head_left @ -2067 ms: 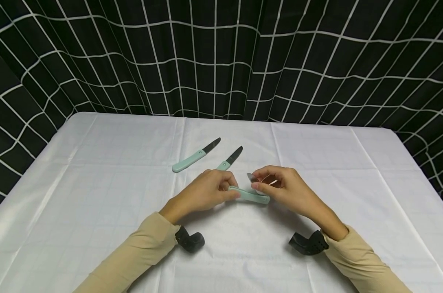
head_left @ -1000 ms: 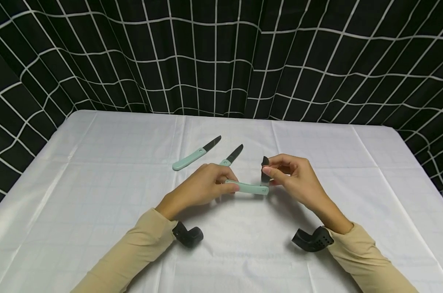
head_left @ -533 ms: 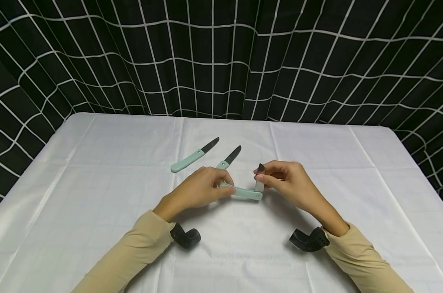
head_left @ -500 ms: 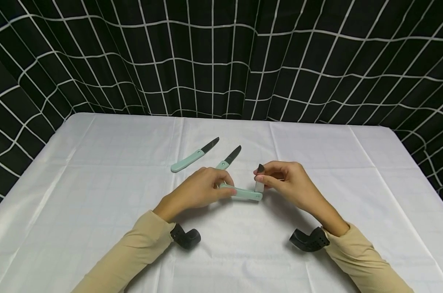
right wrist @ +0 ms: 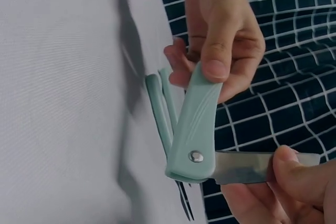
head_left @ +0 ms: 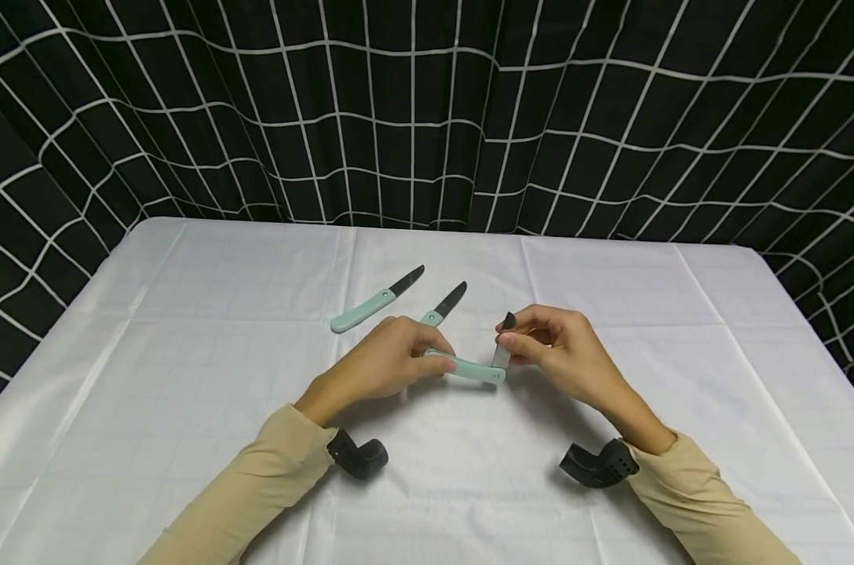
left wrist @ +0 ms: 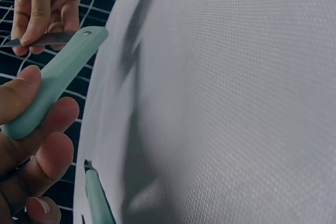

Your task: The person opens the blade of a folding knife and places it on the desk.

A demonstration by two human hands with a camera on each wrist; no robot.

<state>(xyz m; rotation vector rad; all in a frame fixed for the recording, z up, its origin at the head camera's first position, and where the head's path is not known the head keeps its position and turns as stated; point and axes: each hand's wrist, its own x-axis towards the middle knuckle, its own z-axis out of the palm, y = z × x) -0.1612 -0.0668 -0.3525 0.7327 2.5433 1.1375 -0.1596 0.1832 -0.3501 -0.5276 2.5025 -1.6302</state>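
Observation:
A folding knife with a mint-green handle point(right wrist: 194, 124) is held above the table between both hands. My left hand point(head_left: 392, 357) grips the handle's far end between thumb and fingers. The blade point(right wrist: 244, 166) stands out roughly at a right angle to the handle. My right hand point(head_left: 564, 353) pinches that blade near its tip with thumb and fingers. Two more mint-green folding knives lie with blades out on the cloth beyond the left hand: one knife point(head_left: 363, 311) in full view, the other knife point(head_left: 450, 300) partly hidden behind the left hand.
A white cloth point(head_left: 187, 353) with fold creases covers the table. Behind it hangs a black curtain point(head_left: 413, 118) with a white grid. Black curved wrist mounts point(head_left: 359, 457) jut from both sleeves.
About two seconds ago the blade lay closer to the handle; it has since swung out to about a right angle. In the last half second both hands have shifted only slightly.

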